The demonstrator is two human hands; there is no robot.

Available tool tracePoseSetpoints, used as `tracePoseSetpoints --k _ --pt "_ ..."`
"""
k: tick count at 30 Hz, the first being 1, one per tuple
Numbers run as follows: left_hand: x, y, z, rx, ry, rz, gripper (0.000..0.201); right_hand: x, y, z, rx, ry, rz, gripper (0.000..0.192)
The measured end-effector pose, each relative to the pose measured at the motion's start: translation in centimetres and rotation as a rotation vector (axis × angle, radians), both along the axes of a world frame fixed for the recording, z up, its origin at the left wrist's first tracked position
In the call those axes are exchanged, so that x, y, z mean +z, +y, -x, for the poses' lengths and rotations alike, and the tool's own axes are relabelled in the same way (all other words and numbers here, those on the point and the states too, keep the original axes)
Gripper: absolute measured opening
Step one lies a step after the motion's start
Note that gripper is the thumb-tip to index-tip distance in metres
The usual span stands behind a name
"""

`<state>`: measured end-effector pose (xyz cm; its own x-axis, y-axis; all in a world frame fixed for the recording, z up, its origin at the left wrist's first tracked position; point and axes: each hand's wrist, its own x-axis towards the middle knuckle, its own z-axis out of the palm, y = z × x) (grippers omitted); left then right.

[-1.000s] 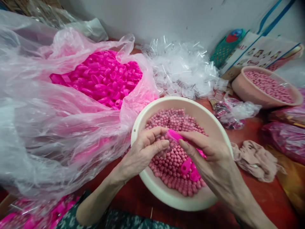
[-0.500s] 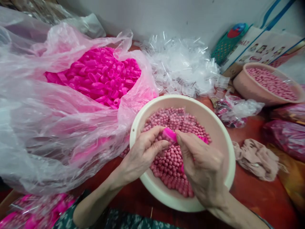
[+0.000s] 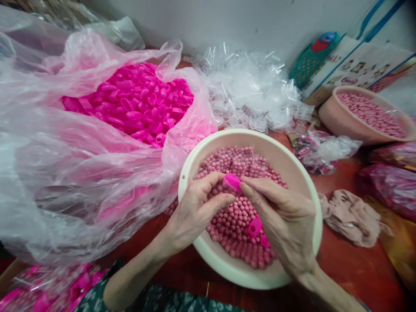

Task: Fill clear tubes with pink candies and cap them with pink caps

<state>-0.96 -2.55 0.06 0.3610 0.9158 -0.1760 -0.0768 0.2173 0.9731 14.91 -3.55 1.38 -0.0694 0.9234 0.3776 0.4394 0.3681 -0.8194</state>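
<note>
Over the cream basin, both hands meet at a bright pink plastic cap. My left hand is closed, its index finger against the cap's left end and its thumb just below. Something see-through shows under the cap between these fingers; its shape is unclear. My right hand pinches the cap's right end between thumb and fingertips. Below lie pink beads, partly under clear plastic toward the back of the basin. A loose pink cap rests on the beads, with another partly hidden by my right hand.
A large translucent bag on the left gapes around many pink caps. Clear plastic pieces are heaped behind the basin. At right are a second basin of beads, a knotted bag and a crumpled cloth.
My right hand has shifted slightly right and its fingers have straightened, uncovering the loose pink cap on the beads. The held cap has turned a little. My left hand barely moved.
</note>
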Motion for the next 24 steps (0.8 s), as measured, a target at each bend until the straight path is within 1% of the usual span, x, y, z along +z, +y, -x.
tracePoseSetpoints --k 4,7,9,11,14,17,19,21,24 --pt "0.0 0.1 0.0 -0.029 -0.072 0.041 0.012 -0.1 -0.1 0.3 -0.022 -0.068 -0.099 0.031" --pt "0.0 0.1 0.1 0.001 -0.047 0.015 0.011 -0.2 -0.1 0.4 -0.009 -0.005 -0.04 0.028" --pt "-0.1 0.0 0.1 0.021 -0.02 -0.017 0.011 -0.3 -0.1 0.6 -0.029 0.049 0.005 0.026" --pt "-0.1 -0.1 0.1 0.031 0.002 -0.051 0.01 -0.4 -0.2 0.7 -0.042 0.041 0.01 0.025" --pt "-0.3 -0.1 0.2 0.026 0.004 -0.08 0.008 -0.7 -0.5 0.8 -0.038 -0.08 -0.068 0.029" --pt "-0.4 -0.1 0.2 0.031 -0.024 -0.069 0.009 -1.1 -1.0 0.3 -0.018 -0.208 -0.202 0.035" --pt "-0.4 -0.1 0.2 0.025 -0.038 -0.047 0.01 -1.2 -1.2 -0.1 0.003 -0.247 -0.237 0.039" --pt "-0.4 0.0 0.2 0.006 -0.041 -0.02 0.008 -1.0 -1.1 -0.4 0.012 -0.232 -0.211 0.04" --pt "-0.2 -0.1 0.1 -0.023 -0.01 -0.005 0.011 -0.6 -0.8 -0.3 0.007 -0.15 -0.118 0.034"
